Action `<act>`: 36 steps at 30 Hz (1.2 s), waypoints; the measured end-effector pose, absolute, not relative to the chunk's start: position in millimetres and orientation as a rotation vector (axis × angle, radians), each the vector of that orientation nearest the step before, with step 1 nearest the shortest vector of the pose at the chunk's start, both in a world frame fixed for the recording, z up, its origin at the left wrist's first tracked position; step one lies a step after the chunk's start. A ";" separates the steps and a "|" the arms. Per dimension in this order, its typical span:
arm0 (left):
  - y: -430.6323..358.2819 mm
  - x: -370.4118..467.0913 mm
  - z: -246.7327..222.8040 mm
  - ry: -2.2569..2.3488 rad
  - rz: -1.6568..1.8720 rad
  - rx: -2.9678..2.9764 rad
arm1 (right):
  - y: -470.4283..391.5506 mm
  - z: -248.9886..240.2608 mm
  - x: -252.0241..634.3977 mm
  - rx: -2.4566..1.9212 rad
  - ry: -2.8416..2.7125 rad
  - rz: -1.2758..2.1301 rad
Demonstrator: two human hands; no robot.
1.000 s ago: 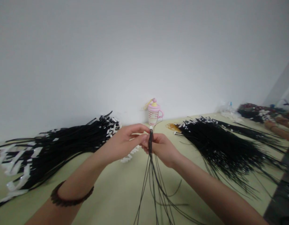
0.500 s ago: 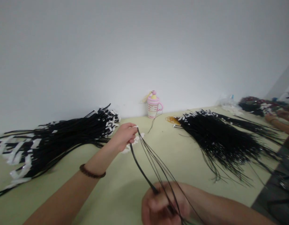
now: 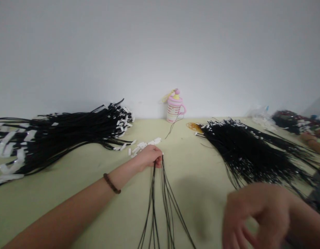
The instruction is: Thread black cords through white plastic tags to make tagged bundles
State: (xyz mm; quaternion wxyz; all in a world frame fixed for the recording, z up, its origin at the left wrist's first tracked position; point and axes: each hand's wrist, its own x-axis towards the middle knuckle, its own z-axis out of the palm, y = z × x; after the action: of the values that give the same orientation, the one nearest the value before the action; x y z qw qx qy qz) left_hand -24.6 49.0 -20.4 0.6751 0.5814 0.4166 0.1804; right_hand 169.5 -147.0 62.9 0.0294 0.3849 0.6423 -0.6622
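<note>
My left hand (image 3: 154,156) is closed in a pinch on a bundle of thin black wires (image 3: 152,193), above the table. A small white tip shows at the top of the wires just beyond the fingers, and the strands hang down in two groups past the lower edge of the view. My right hand (image 3: 255,214) is at the lower right, slightly blurred, away from those wires. Its fingers are loosely bent, with a gap between thumb and fingers, and I see nothing in them. Several small white connectors (image 3: 144,146) lie just behind my left hand.
On the left lies a heap of black wires (image 3: 71,129) with white ends. Another black wire pile (image 3: 243,148) is on the right, beside yellow bands (image 3: 194,127). A pink-lidded cup (image 3: 174,110) stands against the wall. A person's hand (image 3: 311,140) shows at far right, near a plastic bag (image 3: 261,116).
My right hand has let go of the wires and moved right. My left hand, still pinching them, has shifted slightly right and lower. The wires now hang straighter, and the view has shifted a little.
</note>
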 end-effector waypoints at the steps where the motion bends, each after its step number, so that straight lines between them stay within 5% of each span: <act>1: 49.6 -25.4 -20.0 0.911 0.409 1.281 | -125.7 58.9 170.2 1.269 2.098 -1.923; 4: 52.1 -28.9 -18.6 0.845 0.401 1.201 | -51.7 29.1 156.2 2.066 2.494 -0.943; 6: 54.3 -30.7 -17.8 0.816 0.389 1.149 | -5.9 3.1 139.4 2.296 2.562 -0.583; 14: 61.2 -29.9 -21.1 0.740 0.333 1.035 | 48.6 -34.0 117.9 2.239 2.765 -0.349; 24: 42.8 -25.7 -28.0 0.536 0.383 1.009 | -35.2 -33.9 144.1 2.779 2.589 -1.016; 30: 45.1 -26.3 -27.1 0.515 0.379 1.019 | -54.1 -27.6 146.3 3.049 1.753 -2.718; 36: 42.3 -24.5 -30.7 0.537 0.401 1.207 | -44.6 -37.9 134.0 3.196 1.797 -2.698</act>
State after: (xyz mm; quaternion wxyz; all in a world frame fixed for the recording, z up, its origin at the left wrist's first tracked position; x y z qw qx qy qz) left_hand -24.5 42.3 -30.7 0.7710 0.5569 0.2476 0.1849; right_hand 134.0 -44.6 -37.9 -0.6481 0.5346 0.3006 -0.4514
